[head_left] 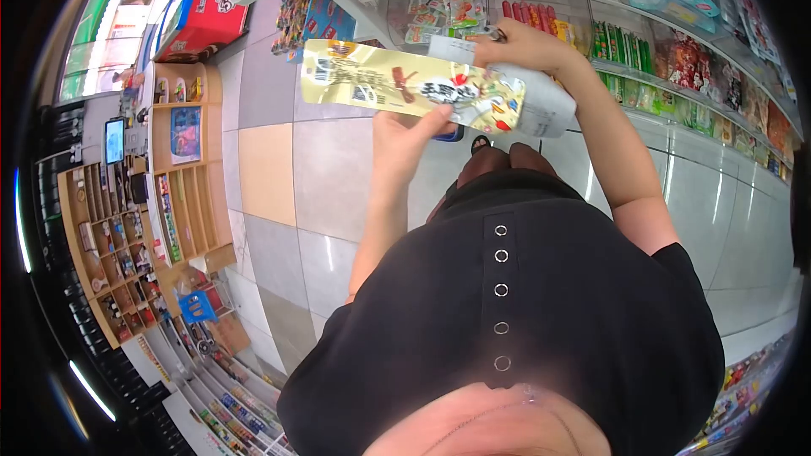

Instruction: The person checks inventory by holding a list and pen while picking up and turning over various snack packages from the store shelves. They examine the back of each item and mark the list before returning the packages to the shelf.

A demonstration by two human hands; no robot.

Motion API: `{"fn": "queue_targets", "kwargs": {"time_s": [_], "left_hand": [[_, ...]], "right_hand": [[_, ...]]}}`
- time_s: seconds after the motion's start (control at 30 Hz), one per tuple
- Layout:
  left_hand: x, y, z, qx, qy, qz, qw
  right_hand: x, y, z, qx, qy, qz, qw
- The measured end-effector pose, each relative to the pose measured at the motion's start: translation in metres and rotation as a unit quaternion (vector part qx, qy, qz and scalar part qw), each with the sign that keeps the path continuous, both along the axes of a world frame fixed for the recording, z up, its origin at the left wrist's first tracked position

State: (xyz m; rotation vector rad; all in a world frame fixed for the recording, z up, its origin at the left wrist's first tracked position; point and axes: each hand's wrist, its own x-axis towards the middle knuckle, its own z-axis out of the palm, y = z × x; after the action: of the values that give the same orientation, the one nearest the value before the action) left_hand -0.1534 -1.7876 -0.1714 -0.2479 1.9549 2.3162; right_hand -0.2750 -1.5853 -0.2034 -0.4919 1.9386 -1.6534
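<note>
A long, pale yellow snack packet (363, 76) with printed pictures and a barcode lies across the view in front of my body. My left hand (404, 137) grips its lower edge, the thumb on the printed face and the other fingers mostly hidden behind it. Behind the packet, white printed paper (547, 111) shows curved on the right, with a flatter part sticking up at the top. My right hand (530, 46) is closed over the top of this paper. A dark, thin object like a pen (495, 33) pokes out between its fingers.
Shelves with clear bins (557, 0) of packaged snacks run along the top and right. On the left stand a wooden counter (190, 186), a small screen (114, 141) and a red box (203, 17). A blue basket (197, 306) is at lower left. Tiled floor (338, 173) lies below my hands.
</note>
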Motion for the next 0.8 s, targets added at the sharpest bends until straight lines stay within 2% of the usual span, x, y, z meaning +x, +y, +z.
{"fn": "queue_targets", "kwargs": {"time_s": [0.07, 0.17, 0.2, 0.27, 0.37, 0.5, 0.6, 0.7, 0.8], "left_hand": [[-0.004, -0.010, -0.001, -0.015, 0.005, 0.018, 1.000], [-0.007, -0.014, 0.003, -0.018, 0.005, 0.033, 0.999], [-0.007, -0.014, 0.004, -0.014, 0.007, 0.031, 0.999], [-0.008, -0.013, 0.007, -0.009, 0.013, 0.029, 0.999], [-0.008, -0.013, 0.005, 0.017, 0.028, 0.014, 0.999], [-0.006, -0.015, 0.004, 0.033, 0.026, 0.022, 0.999], [-0.009, -0.016, 0.004, 0.091, 0.049, 0.034, 0.994], [-0.007, -0.015, 0.003, 0.202, 0.037, 0.056, 0.977], [-0.012, -0.015, 0.005, 0.250, 0.033, 0.077, 0.965]], "right_hand": [[0.013, 0.010, 0.017, 0.004, 0.010, -0.006, 1.000], [0.005, 0.014, -0.025, 0.017, 0.015, 0.076, 0.997], [0.007, 0.014, -0.024, 0.014, 0.000, 0.061, 0.998], [0.013, 0.012, -0.017, 0.007, -0.028, 0.034, 0.999], [0.020, 0.012, -0.002, 0.004, 0.060, 0.015, 0.998], [0.024, 0.014, 0.020, -0.032, 0.048, 0.066, 0.996], [0.037, 0.005, 0.021, -0.066, 0.215, 0.000, 0.974], [0.056, -0.005, 0.030, 0.040, 0.452, -0.048, 0.890], [0.073, -0.021, 0.028, 0.088, 0.569, -0.039, 0.816]]}}
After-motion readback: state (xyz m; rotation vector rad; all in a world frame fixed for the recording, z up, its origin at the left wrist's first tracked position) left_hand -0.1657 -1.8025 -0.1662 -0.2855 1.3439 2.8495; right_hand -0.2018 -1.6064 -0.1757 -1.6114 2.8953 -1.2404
